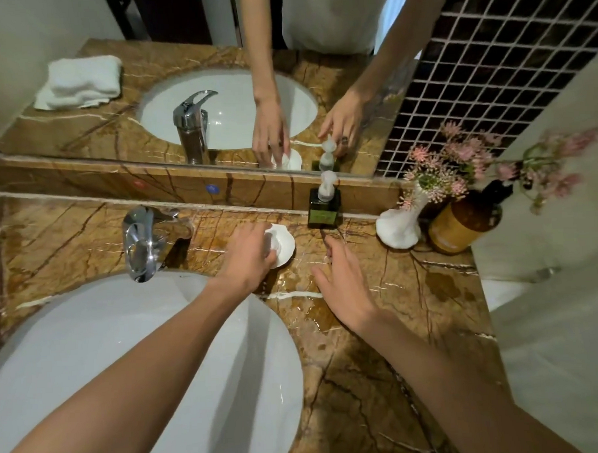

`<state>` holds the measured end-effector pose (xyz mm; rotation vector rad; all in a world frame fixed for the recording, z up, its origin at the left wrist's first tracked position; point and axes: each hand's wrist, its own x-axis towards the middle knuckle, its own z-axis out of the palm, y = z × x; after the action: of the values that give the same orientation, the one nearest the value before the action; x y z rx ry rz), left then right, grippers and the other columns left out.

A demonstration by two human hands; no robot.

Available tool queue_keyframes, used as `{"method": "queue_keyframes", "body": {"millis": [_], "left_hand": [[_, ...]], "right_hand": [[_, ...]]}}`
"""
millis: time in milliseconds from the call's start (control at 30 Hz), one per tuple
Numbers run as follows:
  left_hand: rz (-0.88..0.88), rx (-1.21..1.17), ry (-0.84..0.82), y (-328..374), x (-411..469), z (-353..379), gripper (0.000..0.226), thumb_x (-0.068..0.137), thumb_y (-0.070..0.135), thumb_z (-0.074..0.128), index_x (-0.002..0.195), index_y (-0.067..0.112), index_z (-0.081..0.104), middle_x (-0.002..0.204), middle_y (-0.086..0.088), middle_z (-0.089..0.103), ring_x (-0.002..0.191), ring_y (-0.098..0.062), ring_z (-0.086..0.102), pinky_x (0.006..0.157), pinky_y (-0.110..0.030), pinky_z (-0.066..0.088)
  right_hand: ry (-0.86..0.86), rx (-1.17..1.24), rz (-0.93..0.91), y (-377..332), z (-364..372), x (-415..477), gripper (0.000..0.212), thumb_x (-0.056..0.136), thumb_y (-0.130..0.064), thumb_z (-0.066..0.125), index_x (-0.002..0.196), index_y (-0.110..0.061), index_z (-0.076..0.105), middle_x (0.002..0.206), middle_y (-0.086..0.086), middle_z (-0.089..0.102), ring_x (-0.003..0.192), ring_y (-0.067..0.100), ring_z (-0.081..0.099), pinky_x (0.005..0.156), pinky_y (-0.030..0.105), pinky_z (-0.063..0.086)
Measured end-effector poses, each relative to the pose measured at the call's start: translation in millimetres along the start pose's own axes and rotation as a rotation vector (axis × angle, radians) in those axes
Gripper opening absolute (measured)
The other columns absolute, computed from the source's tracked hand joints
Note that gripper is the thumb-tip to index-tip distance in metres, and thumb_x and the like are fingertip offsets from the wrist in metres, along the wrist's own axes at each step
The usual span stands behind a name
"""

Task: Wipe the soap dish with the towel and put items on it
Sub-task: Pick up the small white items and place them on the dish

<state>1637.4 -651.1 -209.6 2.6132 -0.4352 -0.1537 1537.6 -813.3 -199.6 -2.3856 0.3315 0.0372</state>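
Note:
The white shell-shaped soap dish lies on the brown marble counter, right of the tap. My left hand reaches over the dish's left side, its fingers closed on a small white item held against the dish. What the item is cannot be made out. My right hand hovers to the right of the dish with its fingers spread and nothing in it, just below the green pump bottle. A folded white towel shows only in the mirror, at the upper left.
A chrome tap stands over the white basin. At the back right are a white vase with pink flowers and an amber bottle. Water pools on the counter near my right hand. A marble ledge and the mirror bound the back.

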Motion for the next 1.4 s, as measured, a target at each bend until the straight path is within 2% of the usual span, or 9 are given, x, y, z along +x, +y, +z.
{"method": "queue_keyframes", "body": {"millis": [267, 467, 667, 833, 967, 1100, 1267, 1400], "left_hand": [[0.034, 0.003, -0.022, 0, 1, 2, 0.06, 0.078, 0.026, 0.073, 0.13, 0.017, 0.046, 0.129, -0.007, 0.056, 0.118, -0.025, 0.048, 0.099, -0.042, 0.041], [0.052, 0.065, -0.009, 5, 0, 5, 0.054, 0.077, 0.019, 0.073, 0.126, 0.015, 0.049, 0.12, -0.01, 0.059, 0.109, -0.028, 0.052, 0.092, -0.041, 0.044], [0.059, 0.078, -0.024, 6, 1, 5, 0.056, 0.078, 0.015, 0.072, 0.128, 0.013, 0.047, 0.123, -0.01, 0.055, 0.112, -0.027, 0.048, 0.096, -0.04, 0.042], [0.081, 0.109, -0.029, 5, 0, 5, 0.049, 0.082, 0.024, 0.066, 0.127, 0.013, 0.049, 0.125, -0.009, 0.055, 0.112, -0.025, 0.049, 0.095, -0.04, 0.046], [0.121, 0.122, -0.006, 6, -4, 3, 0.046, 0.087, 0.03, 0.059, 0.128, 0.012, 0.049, 0.133, -0.01, 0.052, 0.121, -0.026, 0.046, 0.103, -0.042, 0.04], [0.133, 0.154, 0.02, 8, -13, -6, 0.043, 0.09, 0.031, 0.055, 0.128, 0.012, 0.051, 0.137, -0.014, 0.049, 0.126, -0.03, 0.043, 0.105, -0.045, 0.036], [0.118, 0.163, 0.035, 5, -33, -18, 0.041, 0.09, 0.032, 0.052, 0.126, 0.011, 0.052, 0.137, -0.016, 0.048, 0.124, -0.032, 0.043, 0.101, -0.045, 0.036], [0.127, 0.187, 0.017, 1, -59, -26, 0.042, 0.089, 0.034, 0.052, 0.126, 0.014, 0.052, 0.136, -0.014, 0.049, 0.126, -0.03, 0.041, 0.101, -0.047, 0.038]], "right_hand": [[0.011, -0.011, -0.015, -8, 7, 3, 0.061, 0.095, -0.028, 0.055, 0.147, -0.016, 0.026, 0.141, 0.006, 0.045, 0.131, 0.019, 0.041, 0.11, 0.039, 0.037], [-0.002, -0.013, -0.003, -7, 9, 3, 0.059, 0.096, -0.028, 0.055, 0.147, -0.016, 0.027, 0.142, 0.006, 0.044, 0.132, 0.02, 0.041, 0.109, 0.038, 0.037], [-0.013, -0.023, -0.002, -2, 10, 0, 0.058, 0.096, -0.027, 0.054, 0.147, -0.017, 0.027, 0.142, 0.005, 0.043, 0.132, 0.019, 0.04, 0.11, 0.037, 0.036], [-0.026, -0.048, -0.015, 1, 9, -3, 0.052, 0.097, -0.027, 0.053, 0.144, -0.016, 0.033, 0.138, 0.005, 0.046, 0.129, 0.019, 0.042, 0.107, 0.037, 0.039], [-0.025, -0.046, -0.022, 0, 8, -4, 0.052, 0.097, -0.026, 0.052, 0.144, -0.018, 0.033, 0.139, 0.003, 0.043, 0.127, 0.017, 0.044, 0.104, 0.034, 0.041], [-0.009, -0.078, -0.049, -6, 8, -5, 0.053, 0.096, -0.026, 0.054, 0.144, -0.019, 0.033, 0.139, 0.001, 0.044, 0.126, 0.015, 0.044, 0.101, 0.029, 0.038], [-0.007, -0.104, -0.131, -19, 10, -9, 0.056, 0.095, -0.026, 0.056, 0.145, -0.017, 0.033, 0.145, 0.004, 0.043, 0.134, 0.02, 0.039, 0.112, 0.039, 0.034], [-0.046, -0.146, -0.195, -31, 19, -16, 0.054, 0.095, -0.027, 0.054, 0.145, -0.017, 0.034, 0.146, 0.005, 0.041, 0.135, 0.023, 0.038, 0.11, 0.039, 0.033]]}}
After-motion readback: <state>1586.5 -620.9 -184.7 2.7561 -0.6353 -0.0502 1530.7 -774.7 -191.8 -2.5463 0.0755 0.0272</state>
